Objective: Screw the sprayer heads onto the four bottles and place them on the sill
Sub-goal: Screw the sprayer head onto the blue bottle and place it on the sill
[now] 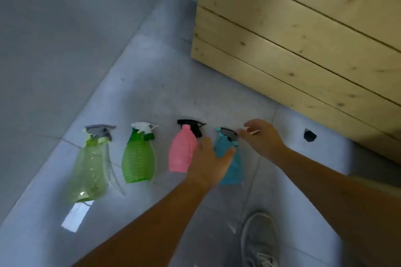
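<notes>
Four spray bottles with sprayer heads on stand in a row on a pale glossy ledge [152, 97]: a clear light-green bottle [91, 169], a green bottle [137, 158], a pink bottle [181, 154] with a black head, and a teal bottle [232, 171]. My left hand [208, 165] wraps the teal bottle's body, thumb across its front, fingers between it and the pink bottle. My right hand [262, 138] pinches the teal bottle's dark sprayer head [226, 132] with its fingertips. The picture is blurred.
A big wooden plank box [303, 39] stands close behind and to the right of the bottles. A small black object [310, 135] lies right of my right hand. A grey wall [54, 39] runs along the left. My grey shoe [258, 240] is on the tiled floor below.
</notes>
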Motion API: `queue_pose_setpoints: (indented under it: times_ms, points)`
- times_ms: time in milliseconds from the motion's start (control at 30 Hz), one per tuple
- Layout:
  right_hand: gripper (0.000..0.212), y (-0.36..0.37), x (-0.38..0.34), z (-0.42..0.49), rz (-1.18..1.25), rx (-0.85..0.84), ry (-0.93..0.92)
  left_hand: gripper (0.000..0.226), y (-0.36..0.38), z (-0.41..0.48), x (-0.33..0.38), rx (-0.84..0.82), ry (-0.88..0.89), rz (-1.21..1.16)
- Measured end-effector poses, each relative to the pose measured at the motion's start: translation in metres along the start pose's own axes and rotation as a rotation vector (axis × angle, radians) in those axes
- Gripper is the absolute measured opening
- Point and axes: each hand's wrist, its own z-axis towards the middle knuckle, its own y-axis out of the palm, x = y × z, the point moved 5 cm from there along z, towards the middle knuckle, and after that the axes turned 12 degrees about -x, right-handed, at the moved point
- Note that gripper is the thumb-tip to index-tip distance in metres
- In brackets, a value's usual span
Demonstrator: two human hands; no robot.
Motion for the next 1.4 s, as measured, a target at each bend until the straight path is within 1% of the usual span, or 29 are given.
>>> queue_pose_setpoints:
  times_ms: [100, 167, 233, 400, 467, 567, 633, 767, 833, 933, 1033, 1133, 1233, 1333, 1400]
  points:
    - [0.05, 0.007, 0.012, 0.019, -0.017, -0.045, 0.07, 0.076, 0.009, 0.006, -0.007, 0.031, -0.033, 0.08]
    - [0.052, 0.014, 0.02, 0.031, 0.011, -0.07, 0.095, 0.077, 0.016, 0.009, -0.012, 0.023, -0.065, 0.089]
    - [0.053, 0.018, 0.023, 0.037, 0.045, -0.056, 0.108, 0.078, 0.022, 0.011, -0.016, 0.02, -0.084, 0.113]
    - [0.061, 0.028, 0.024, 0.041, 0.088, -0.034, 0.107, 0.08, 0.03, 0.013, -0.02, 0.071, -0.057, 0.223]
    - [0.054, 0.031, 0.026, 0.044, 0.058, -0.028, 0.097, 0.08, 0.032, 0.014, -0.023, 0.064, -0.054, 0.266]
    - [0.047, 0.033, 0.03, 0.048, 0.059, -0.033, 0.099, 0.082, 0.034, 0.015, -0.027, 0.066, -0.051, 0.255]
    - [0.046, 0.034, 0.031, 0.049, 0.104, -0.072, 0.088, 0.081, 0.037, 0.015, -0.028, 0.07, -0.037, 0.266]
    - [0.027, 0.032, 0.03, 0.042, 0.195, -0.133, 0.087, 0.08, 0.042, 0.015, -0.027, 0.055, 0.007, 0.287]
    - [0.019, 0.032, 0.028, 0.037, 0.288, -0.172, 0.086, 0.081, 0.045, 0.015, -0.026, 0.044, 0.04, 0.284]
    - [0.017, 0.028, 0.02, 0.027, 0.388, -0.231, 0.093, 0.083, 0.048, 0.012, -0.022, 0.033, 0.071, 0.229]
    - [0.015, 0.015, 0.006, 0.017, 0.412, -0.244, 0.051, 0.081, 0.047, 0.004, -0.014, 0.037, 0.125, 0.117]
    - [0.012, -0.004, -0.015, 0.003, 0.406, -0.235, -0.032, 0.074, 0.039, -0.006, 0.001, 0.002, 0.184, -0.004]
    - [0.012, -0.026, -0.051, -0.021, 0.374, -0.225, -0.141, 0.07, 0.019, -0.024, 0.02, 0.03, 0.247, -0.04]
    - [0.017, -0.054, -0.108, -0.059, 0.319, -0.131, -0.29, 0.069, -0.008, -0.059, 0.046, 0.087, 0.36, -0.005]
    - [0.01, -0.076, -0.153, -0.093, 0.319, -0.039, -0.422, 0.074, -0.025, -0.088, 0.062, 0.112, 0.432, -0.051]
